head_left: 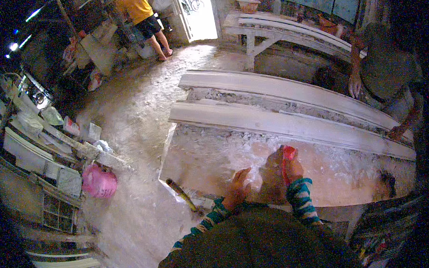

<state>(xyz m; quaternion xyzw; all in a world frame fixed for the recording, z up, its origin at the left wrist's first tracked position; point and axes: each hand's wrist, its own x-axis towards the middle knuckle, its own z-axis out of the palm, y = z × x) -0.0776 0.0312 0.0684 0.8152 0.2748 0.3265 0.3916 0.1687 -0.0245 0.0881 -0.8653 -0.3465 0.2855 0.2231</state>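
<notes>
My right hand (295, 170) is closed around a red hand-held object (289, 153) above the dusty worktable (210, 157); too little of it shows to tell its kind. To the left of it, my left hand (237, 187) hovers near the table's front edge with its fingers apart and nothing in them. Beyond both hands a long white moulded strip (251, 116) lies across the table. Farther back a second white strip (250, 81) runs alongside it. White powder is smeared over the tabletop between my hands and the near strip.
A yellow and black stick-like thing (182, 192) rests at the table's left corner. A pink sack or bucket (99, 180) stands on the floor at left. At the right, a person (387, 66) has a hand near the strips. Another person (142, 18) stands by the bright doorway. A bench (267, 28) lines the back.
</notes>
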